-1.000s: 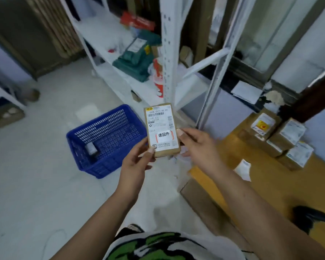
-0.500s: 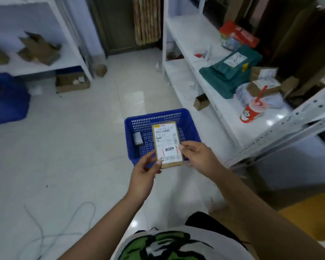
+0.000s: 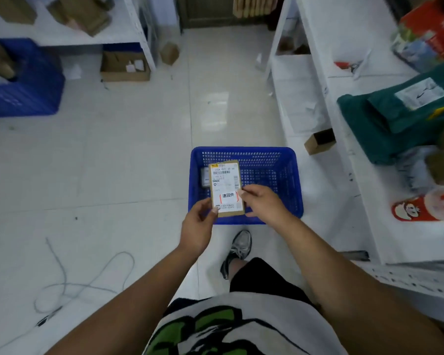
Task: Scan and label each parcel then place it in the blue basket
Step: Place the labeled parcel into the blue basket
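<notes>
And here's the parcel point(image 3: 226, 188), a flat brown box, held up at the centre of the frame, right over the blue basket point(image 3: 267, 149) sitting on the white floor point(image 3: 113, 162). The left hand point(image 3: 198, 226) has the lower left corner, thumb on the face, fingers curled underneath: a firm grip. The right hand point(image 3: 263, 206) pinches the right edge, thumb tip on the printed label point(image 3: 226, 176), its other fingers tucked behind the box. So both grips are closed on the parcel, and neither hand is free. The barcode label covers most of the top face and a red-marked sticker point(image 3: 228, 197) lies across its lower half, so I'd judge that scanning and labelling are finished and this is the placing step. Down in the basket, one small grey item point(image 3: 205, 176) sits against the left wall, half hidden behind the parcel. A shoe point(image 3: 237, 248) is planted just below the basket's near rim, so the person is standing right over it. How high the box hangs above the mesh I cannot tell. The next move calls for lowering it past the rim, keeping it level, aiming for the blue mesh to the right of that grey item, then easing both grips open. Green mailers point(image 3: 385, 124) wait on the white shelf point(image 3: 369, 226) at the right of the frame.
</notes>
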`<control>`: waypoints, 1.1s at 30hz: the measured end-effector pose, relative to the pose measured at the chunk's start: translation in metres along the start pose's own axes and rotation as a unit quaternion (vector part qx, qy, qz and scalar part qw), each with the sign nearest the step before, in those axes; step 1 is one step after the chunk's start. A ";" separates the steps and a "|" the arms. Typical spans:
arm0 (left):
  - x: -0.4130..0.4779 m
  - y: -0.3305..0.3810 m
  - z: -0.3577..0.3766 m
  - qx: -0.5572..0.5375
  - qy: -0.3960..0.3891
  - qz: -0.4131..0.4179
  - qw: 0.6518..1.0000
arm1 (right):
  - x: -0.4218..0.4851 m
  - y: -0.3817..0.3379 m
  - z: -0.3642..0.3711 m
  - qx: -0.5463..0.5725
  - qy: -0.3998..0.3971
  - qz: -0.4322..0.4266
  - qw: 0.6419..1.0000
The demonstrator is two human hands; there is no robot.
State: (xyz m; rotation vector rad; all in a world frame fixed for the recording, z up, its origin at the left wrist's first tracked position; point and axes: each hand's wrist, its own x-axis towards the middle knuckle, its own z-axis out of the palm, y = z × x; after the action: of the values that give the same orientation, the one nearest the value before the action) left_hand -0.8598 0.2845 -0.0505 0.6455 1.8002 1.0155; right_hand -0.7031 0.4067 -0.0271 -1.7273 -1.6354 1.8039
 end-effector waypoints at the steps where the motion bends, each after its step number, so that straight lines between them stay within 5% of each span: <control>1: 0.016 -0.002 0.005 0.010 0.003 -0.006 1.000 | 0.017 0.001 -0.002 0.001 -0.005 0.006 1.000; 12: 0.187 -0.060 0.058 -0.008 -0.033 -0.113 0.993 | 0.203 0.057 0.004 0.011 0.002 0.074 0.997; 33: 0.552 -0.394 0.163 0.093 -0.060 -0.079 0.991 | 0.610 0.326 0.122 0.046 0.010 0.075 0.996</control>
State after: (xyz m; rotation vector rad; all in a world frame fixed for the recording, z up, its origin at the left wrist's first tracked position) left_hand -0.9441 0.5668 -0.6826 0.6515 1.8206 0.6954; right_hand -0.8200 0.6515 -0.6747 -1.8660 -1.4253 1.8888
